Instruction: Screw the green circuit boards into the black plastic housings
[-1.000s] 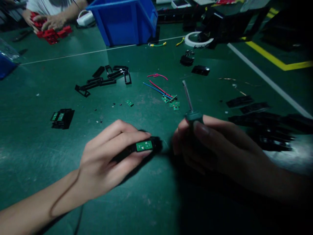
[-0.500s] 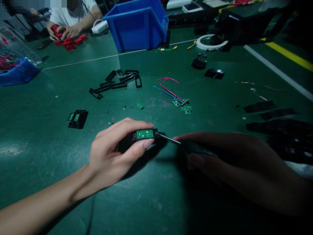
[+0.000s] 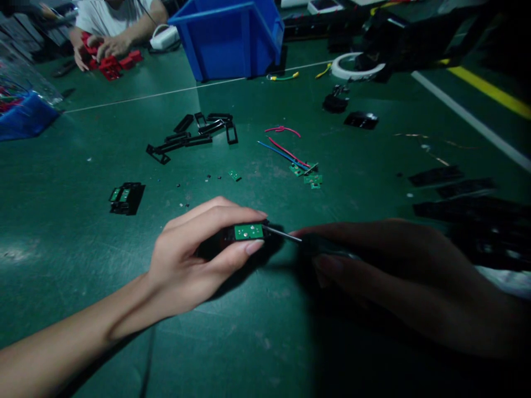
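Between the thumb and fingers of my left hand is a small black plastic housing with a green circuit board set in its face. My right hand, deep in shadow, grips the dark handle of a screwdriver. The thin metal shaft points left, and its tip meets the right end of the housing, beside the board's edge. The tip's exact seat is too small to make out. To the left lies another black housing with green boards, resting on the green table.
Black rectangular frames lie loosely piled farther back. Red and blue wires and small circuit boards sit near the middle. Beyond stand a blue bin and a tape roll. Across the table, a person handles red parts.
The view has shifted slightly, moving the table items a little up and left. The board in my left hand has tilted slightly, with the screwdriver tip still at its right end.
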Tool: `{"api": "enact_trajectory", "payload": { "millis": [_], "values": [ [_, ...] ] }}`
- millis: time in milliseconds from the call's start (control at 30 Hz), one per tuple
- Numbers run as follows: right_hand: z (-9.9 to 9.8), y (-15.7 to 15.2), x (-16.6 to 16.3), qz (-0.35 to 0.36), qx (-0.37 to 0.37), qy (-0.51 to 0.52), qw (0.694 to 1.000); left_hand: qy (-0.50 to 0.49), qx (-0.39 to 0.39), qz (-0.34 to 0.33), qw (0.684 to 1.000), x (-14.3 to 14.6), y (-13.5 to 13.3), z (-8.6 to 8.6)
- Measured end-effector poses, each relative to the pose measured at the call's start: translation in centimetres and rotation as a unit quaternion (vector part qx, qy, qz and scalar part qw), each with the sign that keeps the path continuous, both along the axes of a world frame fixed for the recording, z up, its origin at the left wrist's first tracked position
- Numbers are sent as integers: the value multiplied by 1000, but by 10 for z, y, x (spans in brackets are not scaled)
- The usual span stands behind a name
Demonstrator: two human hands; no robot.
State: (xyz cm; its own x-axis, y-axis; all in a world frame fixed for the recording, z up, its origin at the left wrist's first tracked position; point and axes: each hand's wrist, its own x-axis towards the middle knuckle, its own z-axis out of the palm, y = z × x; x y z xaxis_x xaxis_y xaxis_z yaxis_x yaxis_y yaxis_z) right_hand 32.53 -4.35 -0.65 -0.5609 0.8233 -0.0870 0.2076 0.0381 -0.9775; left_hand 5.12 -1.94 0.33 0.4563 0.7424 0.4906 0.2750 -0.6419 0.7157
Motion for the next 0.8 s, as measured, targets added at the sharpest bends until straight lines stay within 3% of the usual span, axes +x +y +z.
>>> {"api": "enact_trajectory", "payload": {
  "millis": [200,567,800],
  "values": [
    [2,0,0,-6,2,1,1000,-4,-30,0,1000,-1,0,-1],
    [2,0,-4,-10,20,8,1000,32,-73,55,995,-2,-1,0],
    [4,0,-2,-2,56,-12,998,52,-74,34,995,-3,-2,2]
  ]
}}
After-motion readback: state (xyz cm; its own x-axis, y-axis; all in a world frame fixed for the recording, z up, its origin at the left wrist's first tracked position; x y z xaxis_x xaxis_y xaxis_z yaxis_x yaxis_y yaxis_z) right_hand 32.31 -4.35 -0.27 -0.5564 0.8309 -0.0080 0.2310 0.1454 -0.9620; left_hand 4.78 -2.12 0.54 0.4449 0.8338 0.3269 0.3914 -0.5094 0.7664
